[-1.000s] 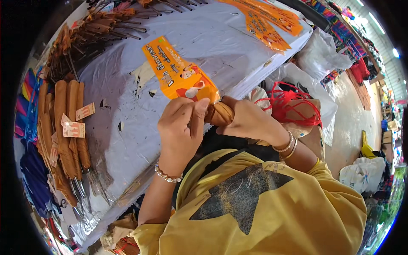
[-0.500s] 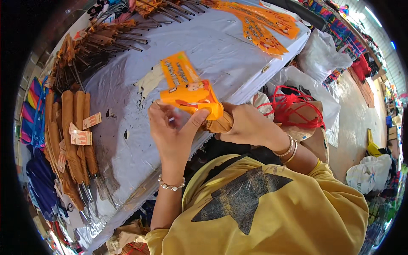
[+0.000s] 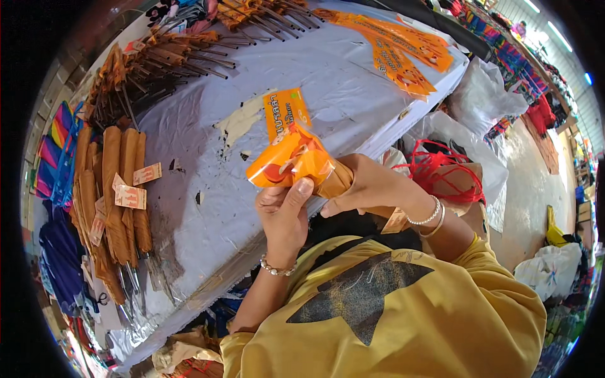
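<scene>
My left hand (image 3: 282, 214) pinches the open edge of an orange printed plastic sleeve (image 3: 291, 154), thumb on top. The sleeve is bent and bunched around the end of a brown rolled-up umbrella (image 3: 336, 181). Wrapped around that roll, my right hand (image 3: 378, 186) holds it close to the sleeve; the rest of the roll is hidden behind the hand. A paper tag (image 3: 395, 220) shows below my right wrist. Both hands are over the table's near edge. Flat orange sleeves (image 3: 403, 53) lie at the table's far right.
The table (image 3: 208, 135) has a worn white plastic cover. Rolled brown umbrellas (image 3: 113, 195) with paper tags lie at its left, and more with metal shafts sticking out (image 3: 164, 57) are heaped at the far left. Red string (image 3: 444, 179) and clear plastic bags (image 3: 485, 88) stand right of the table.
My left hand has moved right and nearer to me, its fingers now closed on the sleeve's edge. The sleeve is more crumpled. A tag has come into sight below my right wrist.
</scene>
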{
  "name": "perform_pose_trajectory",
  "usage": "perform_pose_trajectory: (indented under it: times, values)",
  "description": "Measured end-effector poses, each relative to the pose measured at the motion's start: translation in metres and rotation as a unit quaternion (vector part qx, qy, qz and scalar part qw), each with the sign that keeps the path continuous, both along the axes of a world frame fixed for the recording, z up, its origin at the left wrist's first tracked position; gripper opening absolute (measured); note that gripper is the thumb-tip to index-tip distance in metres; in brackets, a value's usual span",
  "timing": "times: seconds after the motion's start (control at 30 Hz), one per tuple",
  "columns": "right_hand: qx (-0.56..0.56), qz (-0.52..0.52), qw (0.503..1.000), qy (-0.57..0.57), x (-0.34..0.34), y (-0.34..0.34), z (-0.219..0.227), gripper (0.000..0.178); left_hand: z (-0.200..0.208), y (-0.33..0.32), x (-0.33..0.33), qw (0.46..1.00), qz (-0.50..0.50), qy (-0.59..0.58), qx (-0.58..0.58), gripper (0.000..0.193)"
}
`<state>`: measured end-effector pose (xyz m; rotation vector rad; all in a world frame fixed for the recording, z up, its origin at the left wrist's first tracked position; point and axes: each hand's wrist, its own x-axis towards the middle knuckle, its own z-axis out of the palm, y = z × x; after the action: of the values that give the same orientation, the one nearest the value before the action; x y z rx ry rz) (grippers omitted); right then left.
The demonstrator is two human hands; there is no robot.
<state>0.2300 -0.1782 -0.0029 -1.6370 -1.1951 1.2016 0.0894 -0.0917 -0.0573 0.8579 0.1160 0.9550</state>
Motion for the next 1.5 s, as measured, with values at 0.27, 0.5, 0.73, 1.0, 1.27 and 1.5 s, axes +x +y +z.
perform_pose_trajectory:
  times: [0.27, 0.5, 0.73, 1.0, 1.27, 1.5]
  values:
    - [0.017, 0.005, 0.998, 0.053, -0.003, 0.025, 0.003, 0.049, 0.003, 0.013, -0.012, 0.995, -0.026, 0.096, 0.015, 0.025]
    - [0.239, 0.022, 0.908, -0.342, 0.002, 0.017, 0.003, 0.072, 0.023, 0.014, -0.015, 0.983, -0.037, 0.116, 0.138, 0.044]
    - [0.131, 0.090, 0.970, -0.181, 0.036, 0.027, -0.020, 0.077, 0.035, -0.001, -0.027, 0.984, 0.074, 0.013, 0.160, 0.039]
    - [0.279, 0.130, 0.949, -0.062, -0.007, 0.037, 0.027, 0.081, 0.048, 0.056, -0.049, 0.980, 0.127, -0.154, -0.002, 0.024]
    - [0.180, 0.049, 0.960, -0.209, -0.013, 0.003, -0.006, 0.078, 0.075, 0.088, -0.101, 0.925, 0.239, -0.266, -0.130, 0.016]
    - [-0.080, 0.134, 0.912, 0.380, -0.009, 0.001, -0.011, 0.054, 0.062, 0.074, -0.073, 0.979, 0.132, -0.150, 0.028, 0.023]
